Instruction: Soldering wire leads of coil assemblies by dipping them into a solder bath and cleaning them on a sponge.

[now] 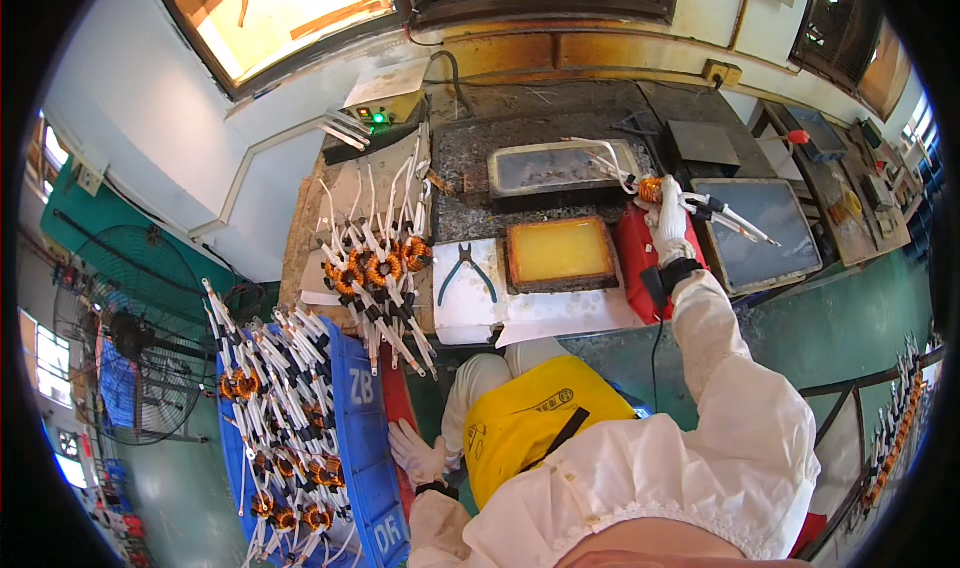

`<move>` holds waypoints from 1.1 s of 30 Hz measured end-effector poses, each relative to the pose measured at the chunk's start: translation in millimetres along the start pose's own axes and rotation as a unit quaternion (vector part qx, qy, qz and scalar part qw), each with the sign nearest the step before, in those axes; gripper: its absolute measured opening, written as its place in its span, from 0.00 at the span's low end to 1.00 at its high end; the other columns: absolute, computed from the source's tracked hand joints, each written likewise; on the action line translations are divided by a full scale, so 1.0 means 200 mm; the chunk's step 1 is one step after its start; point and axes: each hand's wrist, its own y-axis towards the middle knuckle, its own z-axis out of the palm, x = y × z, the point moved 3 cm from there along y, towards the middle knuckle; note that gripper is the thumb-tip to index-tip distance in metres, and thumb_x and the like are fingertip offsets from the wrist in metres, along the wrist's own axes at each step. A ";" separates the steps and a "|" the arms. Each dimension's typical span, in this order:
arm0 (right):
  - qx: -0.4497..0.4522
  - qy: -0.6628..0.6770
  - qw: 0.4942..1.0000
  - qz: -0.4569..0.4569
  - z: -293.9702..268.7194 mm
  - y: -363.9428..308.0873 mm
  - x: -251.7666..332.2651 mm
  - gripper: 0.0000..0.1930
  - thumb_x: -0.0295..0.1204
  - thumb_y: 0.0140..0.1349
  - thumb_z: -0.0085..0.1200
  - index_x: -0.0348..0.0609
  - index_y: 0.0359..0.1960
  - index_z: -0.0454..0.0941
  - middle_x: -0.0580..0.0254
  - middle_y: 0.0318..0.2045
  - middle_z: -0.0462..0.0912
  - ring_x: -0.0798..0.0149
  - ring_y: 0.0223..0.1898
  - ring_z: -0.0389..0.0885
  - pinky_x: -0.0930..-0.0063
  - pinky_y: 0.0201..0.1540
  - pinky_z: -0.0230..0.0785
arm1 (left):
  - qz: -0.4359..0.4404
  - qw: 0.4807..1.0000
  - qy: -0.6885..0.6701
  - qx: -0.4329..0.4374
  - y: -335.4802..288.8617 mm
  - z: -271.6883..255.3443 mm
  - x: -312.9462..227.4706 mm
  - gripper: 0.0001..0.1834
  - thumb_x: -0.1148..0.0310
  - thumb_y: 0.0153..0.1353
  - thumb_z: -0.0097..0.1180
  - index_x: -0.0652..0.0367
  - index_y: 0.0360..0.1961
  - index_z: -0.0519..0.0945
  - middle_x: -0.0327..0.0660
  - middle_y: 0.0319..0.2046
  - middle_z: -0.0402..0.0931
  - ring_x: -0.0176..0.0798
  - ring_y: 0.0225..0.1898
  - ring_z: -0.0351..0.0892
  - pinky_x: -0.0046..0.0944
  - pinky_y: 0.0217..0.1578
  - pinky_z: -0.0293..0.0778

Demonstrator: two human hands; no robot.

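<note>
My right hand (671,226), in a white glove, is closed around a copper-wound ring coil (650,189) with long white-sleeved leads. The leads stick out to both sides of the hand, and those on the left reach over the right end of a rectangular pot with a grey surface (540,171). A red box (632,258) sits just below this hand. Low beside the blue crate (372,448), my gloved left hand (416,454) has its fingers spread and holds nothing. Whether it touches the crate's wall I cannot tell.
A tray of yellow material (560,252) and blue-handled pliers (466,274) lie near the bench front. Several ring coils (382,266) are heaped at the bench's left; more fill the crate. A grey tray (757,236) lies at right. A fan (125,333) stands left.
</note>
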 end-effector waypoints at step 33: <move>0.002 -0.025 1.000 0.014 0.00 0.01 0.02 0.20 0.52 0.60 0.45 0.48 0.38 0.69 0.62 0.27 0.78 0.71 0.16 0.74 0.87 0.09 0.50 | 0.110 0.986 0.031 -0.123 0.02 0.03 0.03 0.40 0.64 0.42 0.59 0.60 0.59 0.58 0.52 0.60 0.56 0.55 0.60 0.55 0.52 0.57 0.55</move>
